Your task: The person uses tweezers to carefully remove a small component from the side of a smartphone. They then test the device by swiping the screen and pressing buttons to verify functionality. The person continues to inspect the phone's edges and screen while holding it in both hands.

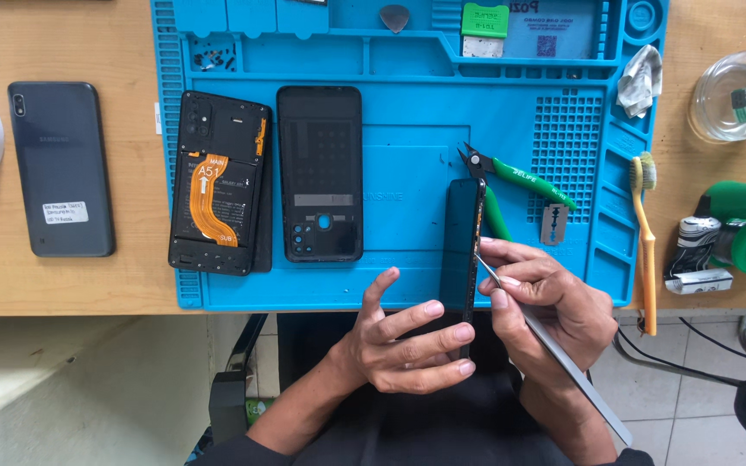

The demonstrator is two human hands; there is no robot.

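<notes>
My left hand [399, 341] grips the lower part of a dark phone screen panel [462, 246], which stands on edge over the near side of the blue repair mat [407, 173]. My right hand [546, 302] holds metal tweezers [563, 358], their tip touching the panel's right edge about halfway up. Both hands hover just past the table's front edge.
On the mat lie an opened phone body with an orange flex cable [218, 194], a black back cover [319, 173], green-handled cutters [520, 181] and a razor blade [553, 224]. A dark phone [60, 168] lies left; a toothbrush [645, 233] and glass jar [740, 95] sit right.
</notes>
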